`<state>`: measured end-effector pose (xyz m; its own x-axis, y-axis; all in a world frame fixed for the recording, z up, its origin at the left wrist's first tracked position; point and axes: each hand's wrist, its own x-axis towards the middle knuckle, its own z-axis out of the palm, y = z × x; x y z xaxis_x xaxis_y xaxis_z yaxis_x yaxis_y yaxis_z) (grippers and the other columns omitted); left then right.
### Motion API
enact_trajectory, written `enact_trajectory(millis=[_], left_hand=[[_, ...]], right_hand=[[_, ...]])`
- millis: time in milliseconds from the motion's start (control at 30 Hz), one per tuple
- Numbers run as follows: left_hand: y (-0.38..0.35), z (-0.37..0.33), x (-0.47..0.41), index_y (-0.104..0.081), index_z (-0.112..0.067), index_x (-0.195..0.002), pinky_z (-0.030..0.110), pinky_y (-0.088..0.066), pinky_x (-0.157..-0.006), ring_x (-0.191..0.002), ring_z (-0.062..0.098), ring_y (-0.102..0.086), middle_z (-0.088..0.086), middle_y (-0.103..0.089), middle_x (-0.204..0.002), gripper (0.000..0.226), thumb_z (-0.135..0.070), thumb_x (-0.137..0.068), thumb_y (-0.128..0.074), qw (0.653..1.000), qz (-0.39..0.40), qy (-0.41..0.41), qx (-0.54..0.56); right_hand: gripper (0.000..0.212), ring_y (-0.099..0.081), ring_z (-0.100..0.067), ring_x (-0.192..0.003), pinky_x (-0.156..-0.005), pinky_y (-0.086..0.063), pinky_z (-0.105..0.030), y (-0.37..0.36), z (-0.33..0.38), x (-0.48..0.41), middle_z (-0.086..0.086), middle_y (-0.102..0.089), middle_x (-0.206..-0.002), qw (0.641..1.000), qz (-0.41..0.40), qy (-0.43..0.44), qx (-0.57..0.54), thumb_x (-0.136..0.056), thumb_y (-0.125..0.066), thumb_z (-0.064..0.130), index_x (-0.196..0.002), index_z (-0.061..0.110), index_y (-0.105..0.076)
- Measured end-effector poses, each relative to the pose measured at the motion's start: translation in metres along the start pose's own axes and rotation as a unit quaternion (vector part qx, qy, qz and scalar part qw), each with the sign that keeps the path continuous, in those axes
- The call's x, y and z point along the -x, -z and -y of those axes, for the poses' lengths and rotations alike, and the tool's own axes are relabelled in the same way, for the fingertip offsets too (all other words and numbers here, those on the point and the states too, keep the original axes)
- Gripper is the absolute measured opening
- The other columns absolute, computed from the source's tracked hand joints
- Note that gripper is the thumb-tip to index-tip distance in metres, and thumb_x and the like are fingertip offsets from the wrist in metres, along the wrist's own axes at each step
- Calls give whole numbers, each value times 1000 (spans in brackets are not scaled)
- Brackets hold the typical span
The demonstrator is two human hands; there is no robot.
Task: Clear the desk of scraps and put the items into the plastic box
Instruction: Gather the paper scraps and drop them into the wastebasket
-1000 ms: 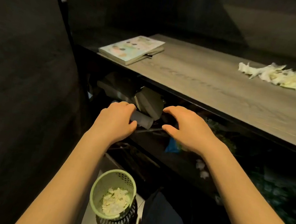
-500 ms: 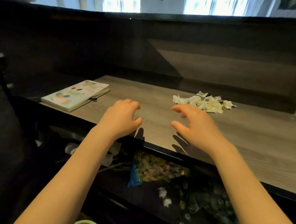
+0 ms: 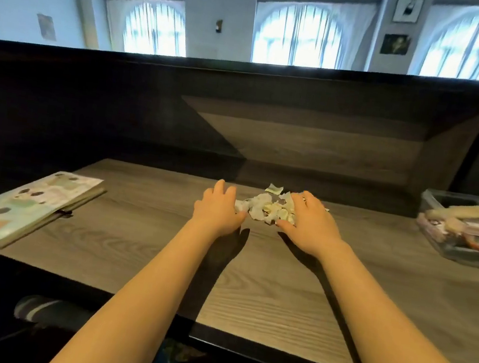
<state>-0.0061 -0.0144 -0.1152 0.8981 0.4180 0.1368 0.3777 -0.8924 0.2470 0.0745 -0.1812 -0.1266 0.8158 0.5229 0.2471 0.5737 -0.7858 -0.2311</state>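
Both hands on the tabletop (image 3: 272,289), flanking a pile of paper scraps (image 3: 266,210) near the back edge. Left hand (image 3: 218,210) touches the pile's left side, fingers loosely spread, holding nothing. Right hand (image 3: 310,228) palm down on the pile's right side, fingers spread wide. Plastic box (image 3: 438,238) with items sits far right, book (image 3: 26,208) far left.

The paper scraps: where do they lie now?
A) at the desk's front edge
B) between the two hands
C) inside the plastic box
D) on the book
B: the paper scraps lie heaped between the left hand and the right hand, away from the book and the plastic box.
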Motion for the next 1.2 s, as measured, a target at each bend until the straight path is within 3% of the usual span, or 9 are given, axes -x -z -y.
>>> enact_trajectory(millis=[233, 333, 467, 533, 633, 867, 1000, 1067, 1200], left_hand=[[-31, -7, -30, -20, -25, -148, 51, -22, -114, -144, 32, -13, 7, 3, -159, 65, -54, -92, -40, 997, 25, 25, 74], [-39, -9, -33, -31, -31, -143, 51, -20, -113, -142, 29, -19, 6, -11, -158, 55, -52, -93, -39, 999, 29, -9, 43], [-43, -5, -33, -60, -24, -102, 41, -40, -99, -114, 20, -49, 1, -55, -122, 25, -40, -93, -43, 997, -11, -48, 52], [-42, -4, -32, -59, -20, -96, 35, -44, -89, -105, 18, -51, -1, -57, -107, 20, -35, -93, -47, 995, -39, -54, 69], [-42, -5, -31, -58, -17, -100, 31, -45, -87, -103, 16, -49, 0, -50, -109, 16, -29, -92, -51, 993, -55, -57, 93], [-36, 0, -27, -53, -15, -91, 18, -42, -63, -80, 12, -55, 3, -58, -91, 11, -10, -95, -45, 941, -98, 0, 325], [-35, 0, -28, -56, -16, -90, 17, -41, -60, -76, 9, -54, -2, -57, -85, 19, -4, -94, -42, 934, -89, 7, 347], [-35, -1, -28, -55, -16, -82, 20, -43, -61, -74, 11, -53, 0, -56, -83, 23, -3, -94, -40, 933, -79, 9, 351], [-35, -1, -29, -52, -10, -77, 26, -38, -64, -73, 17, -46, 6, -50, -78, 24, -8, -95, -35, 915, -85, 14, 395]], right_hand=[[67, -7, -22, -147, -117, -14, -41, -26, -7, -19, -1, -8, -160, 999, 7, 27, -32, -93, -42, 54, -150, 32, -17], [53, -15, -21, -145, -115, -18, -40, -25, -8, -19, 0, -19, -158, 999, 29, 36, -27, -96, -40, 49, -145, 29, -34], [35, -40, -19, -124, -97, -38, -33, -26, -12, -21, 1, -53, -126, 997, 1, 32, -70, -91, -50, 48, -110, 20, -61], [32, -42, -16, -114, -91, -40, -32, -27, -13, -21, 4, -53, -115, 996, -1, 29, -88, -85, -57, 53, -96, 22, -58], [32, -41, -13, -104, -84, -40, -29, -26, -11, -21, 7, -47, -104, 996, 14, 48, -79, -81, -61, 54, -87, 24, -52], [13, -44, -16, -108, -89, -40, -29, -29, -12, -26, 1, -55, -113, 992, -9, 58, -114, -97, -48, 19, -108, 19, -53], [16, -54, -16, -89, -77, -48, -32, -32, -15, -28, -2, -59, -100, 987, -32, 22, -157, -100, -39, 17, -103, 18, -54], [16, -54, -14, -74, -65, -45, -31, -31, -16, -31, -1, -59, -88, 977, -72, -17, -202, -101, -37, 21, -99, 20, -54], [17, -47, -11, -59, -54, -39, -28, -21, -20, -34, 0, -57, -73, 909, -165, -99, -370, -99, -44, 21, -93, 17, -60]])
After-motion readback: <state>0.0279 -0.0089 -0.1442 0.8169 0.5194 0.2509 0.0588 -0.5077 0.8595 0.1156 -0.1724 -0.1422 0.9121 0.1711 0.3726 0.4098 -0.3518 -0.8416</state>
